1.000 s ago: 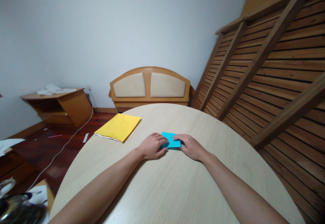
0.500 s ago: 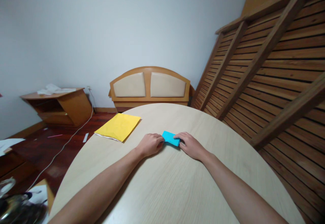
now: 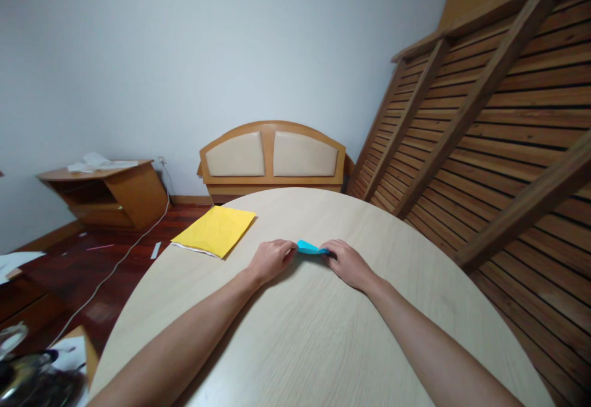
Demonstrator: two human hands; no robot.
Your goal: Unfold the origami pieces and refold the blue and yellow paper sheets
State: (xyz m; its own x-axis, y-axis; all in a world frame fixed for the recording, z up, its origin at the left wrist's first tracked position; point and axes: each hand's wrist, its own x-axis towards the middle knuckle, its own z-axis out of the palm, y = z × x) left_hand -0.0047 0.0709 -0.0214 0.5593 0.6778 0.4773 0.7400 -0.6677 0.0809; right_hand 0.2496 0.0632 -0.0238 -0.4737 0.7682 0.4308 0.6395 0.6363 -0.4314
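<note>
home room, headboard (image 3: 272, 154), round table (image 3: 323, 333)

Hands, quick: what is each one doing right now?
Left hand: fingers closed on the left end of the blue folded paper.
Right hand: fingers closed on its right end, above the round table.

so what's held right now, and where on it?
The blue paper, pinched at its two ends: left hand on the left end, right hand on the right end, just over the table.
</note>
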